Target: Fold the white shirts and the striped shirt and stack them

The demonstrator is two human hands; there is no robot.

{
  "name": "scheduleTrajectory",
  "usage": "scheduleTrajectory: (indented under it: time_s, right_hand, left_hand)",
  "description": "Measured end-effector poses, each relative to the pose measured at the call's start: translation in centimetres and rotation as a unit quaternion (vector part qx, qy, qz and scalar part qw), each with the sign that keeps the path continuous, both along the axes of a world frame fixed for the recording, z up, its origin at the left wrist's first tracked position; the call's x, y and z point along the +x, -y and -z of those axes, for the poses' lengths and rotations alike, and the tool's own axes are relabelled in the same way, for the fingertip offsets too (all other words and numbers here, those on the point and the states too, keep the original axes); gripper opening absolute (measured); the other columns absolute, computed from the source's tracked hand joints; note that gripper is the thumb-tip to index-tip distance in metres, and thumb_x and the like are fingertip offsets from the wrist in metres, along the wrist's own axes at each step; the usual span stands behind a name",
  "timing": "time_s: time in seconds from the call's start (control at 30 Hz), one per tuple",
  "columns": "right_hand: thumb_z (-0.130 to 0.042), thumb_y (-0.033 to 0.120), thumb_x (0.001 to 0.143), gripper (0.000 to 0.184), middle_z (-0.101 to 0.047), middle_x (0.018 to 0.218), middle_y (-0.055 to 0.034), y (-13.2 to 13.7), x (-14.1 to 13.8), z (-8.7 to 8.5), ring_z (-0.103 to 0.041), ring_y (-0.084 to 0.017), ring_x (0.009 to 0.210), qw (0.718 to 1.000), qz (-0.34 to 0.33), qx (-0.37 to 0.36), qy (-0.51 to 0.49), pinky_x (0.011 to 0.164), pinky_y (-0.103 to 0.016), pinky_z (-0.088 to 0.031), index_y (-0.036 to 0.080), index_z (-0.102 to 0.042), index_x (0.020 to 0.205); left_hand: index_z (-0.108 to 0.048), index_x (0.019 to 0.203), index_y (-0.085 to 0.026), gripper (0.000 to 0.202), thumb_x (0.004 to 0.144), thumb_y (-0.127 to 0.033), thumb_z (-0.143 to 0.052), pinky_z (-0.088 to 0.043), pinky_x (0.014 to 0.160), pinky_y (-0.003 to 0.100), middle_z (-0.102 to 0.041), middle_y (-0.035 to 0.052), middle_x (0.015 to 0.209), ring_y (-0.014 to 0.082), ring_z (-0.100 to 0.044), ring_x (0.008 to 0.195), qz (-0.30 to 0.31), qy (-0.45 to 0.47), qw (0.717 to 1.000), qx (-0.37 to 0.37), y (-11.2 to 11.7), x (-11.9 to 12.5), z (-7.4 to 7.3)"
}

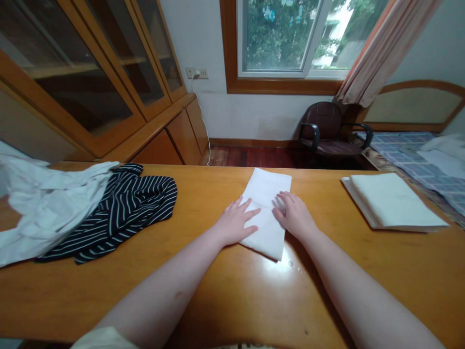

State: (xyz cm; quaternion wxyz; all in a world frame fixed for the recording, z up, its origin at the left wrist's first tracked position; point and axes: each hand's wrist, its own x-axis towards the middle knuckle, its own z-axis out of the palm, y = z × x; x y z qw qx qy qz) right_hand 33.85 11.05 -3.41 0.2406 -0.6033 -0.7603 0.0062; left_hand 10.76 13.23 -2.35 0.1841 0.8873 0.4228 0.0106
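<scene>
A white cloth folded into a long, narrow strip point(269, 186) lies slightly askew on the wooden table point(225, 300). My left hand point(238, 221) rests flat across its left side, fingers spread. On the opposite edge, my right hand point(293, 213) touches the cloth with its fingers bent but apart, gripping nothing. Off to the right sits a stack of folded white cloth point(394, 201). At the left, a rumpled white garment point(54, 206) lies partly over a black garment with white stripes point(138, 208).
Beyond the table's far edge stand a glass-doored wooden cabinet point(145, 109) on the left and a dark office chair point(323, 128) near the window point(278, 36). A bed point(407, 150) with a checked cover is at the far right. A white cord point(203, 111) hangs from the wall socket.
</scene>
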Motion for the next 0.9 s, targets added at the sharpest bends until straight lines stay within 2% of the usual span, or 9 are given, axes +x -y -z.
scheduleTrajectory:
  time_s: [0.07,0.17,0.27,0.43,0.63,0.8,0.9]
  right_hand:
    - [-0.054,0.036,0.086,0.049,-0.050,0.134,-0.0190,0.9,-0.7,-0.4,-0.044,-0.029,0.125,0.999,-0.050,0.005,-0.008,0.106,-0.046,-0.035,0.010,-0.049,0.127]
    - [-0.048,0.049,0.089,0.067,-0.039,0.145,-0.0187,2.1,-2.0,-0.5,-0.034,-0.027,0.135,0.991,-0.126,-0.035,-0.022,0.109,-0.046,-0.033,0.012,-0.032,0.142]
    - [-0.046,0.060,0.085,0.087,-0.027,0.150,-0.0218,2.6,-3.0,0.2,-0.022,-0.029,0.141,0.985,-0.146,-0.094,-0.001,0.111,-0.049,-0.028,0.008,-0.016,0.148]
    - [-0.052,0.072,0.073,0.109,-0.016,0.151,-0.0256,2.5,-3.4,1.6,-0.009,-0.034,0.142,0.972,-0.124,-0.179,0.090,0.114,-0.052,-0.016,0.002,-0.017,0.148]
    - [-0.065,0.081,0.046,0.139,-0.006,0.152,-0.0273,2.3,-2.6,0.8,-0.004,-0.037,0.142,0.952,-0.128,-0.258,0.098,0.114,-0.051,-0.010,0.000,-0.015,0.148]
    - [-0.071,0.077,0.039,0.143,-0.006,0.152,-0.0283,2.3,-2.2,0.0,-0.005,-0.039,0.141,0.944,-0.145,-0.283,0.090,0.114,-0.050,-0.011,-0.001,-0.017,0.147]
    - [-0.065,0.076,0.054,0.124,-0.018,0.151,-0.0264,2.2,-1.7,-0.5,-0.017,-0.036,0.140,0.953,-0.152,-0.252,0.067,0.113,-0.049,-0.018,0.002,-0.026,0.145]
  left_hand:
    - [-0.036,0.140,-0.042,0.060,0.084,-0.060,-0.045,-0.016,0.111,0.055,-0.018,0.0011,0.156,0.0341,-0.009,0.142,-0.001,0.002,1.000,0.001,0.0,0.0,0.0]
    - [-0.036,0.140,-0.041,0.060,0.084,-0.063,-0.043,-0.016,0.111,0.054,-0.018,0.0014,0.156,0.0337,-0.008,0.143,-0.001,0.006,1.000,0.007,0.1,0.0,0.1]
    - [-0.036,0.141,-0.039,0.062,0.084,-0.061,-0.045,-0.015,0.112,0.053,-0.017,0.0014,0.157,0.0338,-0.008,0.143,0.000,0.002,1.000,0.008,0.1,0.1,0.0]
    - [-0.029,0.144,-0.038,0.065,0.084,-0.054,-0.049,-0.018,0.111,0.052,-0.017,0.0019,0.156,0.0322,-0.008,0.143,-0.008,-0.008,1.000,0.001,0.2,0.2,-0.4]
    - [-0.031,0.144,-0.028,0.068,0.085,-0.057,-0.045,-0.017,0.112,0.052,-0.016,0.0057,0.156,0.0300,-0.008,0.143,-0.015,0.001,1.000,0.005,0.2,0.2,-0.2]
    - [-0.030,0.145,-0.027,0.068,0.086,-0.058,-0.042,-0.012,0.113,0.055,-0.019,0.0066,0.156,0.0283,-0.010,0.143,-0.027,0.011,0.999,0.018,-0.1,0.0,0.4]
    - [-0.031,0.145,-0.026,0.066,0.087,-0.058,-0.041,-0.009,0.113,0.055,-0.021,0.0061,0.155,0.0277,-0.011,0.143,-0.022,0.012,1.000,0.019,-0.3,-0.2,0.4]
